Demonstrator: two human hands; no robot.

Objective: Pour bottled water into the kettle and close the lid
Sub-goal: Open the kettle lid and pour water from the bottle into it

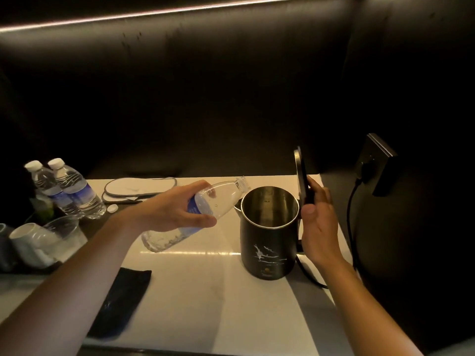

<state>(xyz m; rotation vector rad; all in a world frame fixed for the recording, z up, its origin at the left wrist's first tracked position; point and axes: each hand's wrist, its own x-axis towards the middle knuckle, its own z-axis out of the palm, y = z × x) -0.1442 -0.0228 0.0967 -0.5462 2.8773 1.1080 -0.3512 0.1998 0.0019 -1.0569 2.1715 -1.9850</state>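
Observation:
A black kettle (267, 242) with white marbling stands on the pale counter (205, 291), its steel inside showing. Its lid (301, 176) stands upright at the back right. My right hand (317, 222) rests against the lid and handle, thumb on the near side and fingers behind. My left hand (174, 210) grips a clear uncapped water bottle (205, 209) with a blue label. The bottle lies tilted, its open mouth raised toward the kettle's left rim and not over the opening. Some water sits in its lower end.
Two capped water bottles (69, 190) stand at the back left, a white cap (112, 208) beside them. Cups and a glass (46, 240) sit at the left edge. A dark pouch (123, 299) lies near the front. A power cord (353, 214) runs to a wall socket on the right.

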